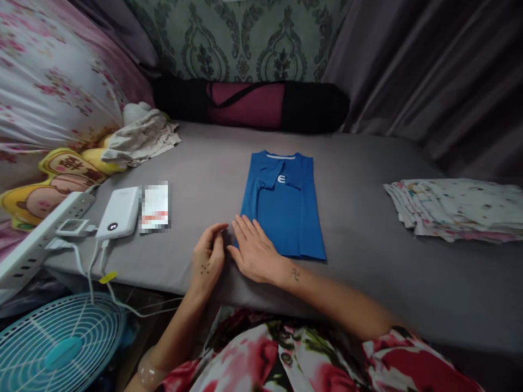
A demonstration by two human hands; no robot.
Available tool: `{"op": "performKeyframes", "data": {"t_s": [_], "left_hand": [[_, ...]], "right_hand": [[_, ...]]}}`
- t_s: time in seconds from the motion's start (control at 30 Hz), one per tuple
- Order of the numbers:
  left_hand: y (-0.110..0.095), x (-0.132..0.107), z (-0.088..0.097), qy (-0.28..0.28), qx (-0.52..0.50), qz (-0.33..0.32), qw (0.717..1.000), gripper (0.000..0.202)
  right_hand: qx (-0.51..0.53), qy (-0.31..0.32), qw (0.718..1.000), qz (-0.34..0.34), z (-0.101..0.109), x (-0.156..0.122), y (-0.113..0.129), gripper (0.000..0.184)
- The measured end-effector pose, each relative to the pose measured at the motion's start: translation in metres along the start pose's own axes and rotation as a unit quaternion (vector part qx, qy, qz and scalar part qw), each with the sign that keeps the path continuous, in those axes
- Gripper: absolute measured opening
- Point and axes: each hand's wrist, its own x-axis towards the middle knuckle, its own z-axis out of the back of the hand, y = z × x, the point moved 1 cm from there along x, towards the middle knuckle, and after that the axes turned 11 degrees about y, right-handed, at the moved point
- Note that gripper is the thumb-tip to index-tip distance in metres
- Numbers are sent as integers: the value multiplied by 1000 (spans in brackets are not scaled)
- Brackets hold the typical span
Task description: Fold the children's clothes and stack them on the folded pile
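A blue shirt [286,204] lies folded into a long strip on the grey bed surface [359,228], collar pointing away from me. My right hand [255,253] rests flat with fingers stretched out on the shirt's near left corner. My left hand [209,256] sits just left of it on the grey sheet, fingers loosely curled, thumb and fingertips near the shirt's left edge. Neither hand grips anything that I can see.
A stack of folded patterned cloths [457,209] lies at the right. A white power bank [119,212], a power strip [41,234] and cables sit at the left, a crumpled beige cloth [141,139] behind them. A teal fan [59,343] stands low left.
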Motion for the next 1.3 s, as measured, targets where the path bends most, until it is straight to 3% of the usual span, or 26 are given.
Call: {"op": "performKeyframes", "data": {"t_s": [0.1,0.23,0.33,0.43,0.53,0.63,0.83,1.0,1.1,1.3], "left_hand": [[-5,11,-4,81,79,-76,991,35],[-12,18,-20,183,252,-187,932,47],[-13,15,-34,230,330,-212,891,58],[-16,15,-37,242,368,-216,872,63],[-24,30,-30,271,369,-216,863,59],[-27,59,-25,274,368,-201,866,56],[-5,104,-43,321,398,-187,839,66],[-3,106,-47,321,421,-196,825,69],[-7,104,-47,303,416,-189,836,71],[-5,105,-57,327,388,-162,847,79]], "right_hand": [[-24,-30,999,-22,16,-26,-20,59],[-75,-85,983,-143,21,-65,-64,58],[-97,-72,977,-177,11,-82,-85,60],[-99,-47,978,-178,6,-85,-89,63],[-75,-16,982,-171,16,-84,-90,66],[-47,4,984,-171,33,-80,-101,67],[-65,7,977,-202,35,-62,-135,71],[-55,37,976,-206,31,-60,-138,73],[-61,37,978,-196,30,-65,-127,73],[-66,13,982,-178,19,-68,-114,73]]}}
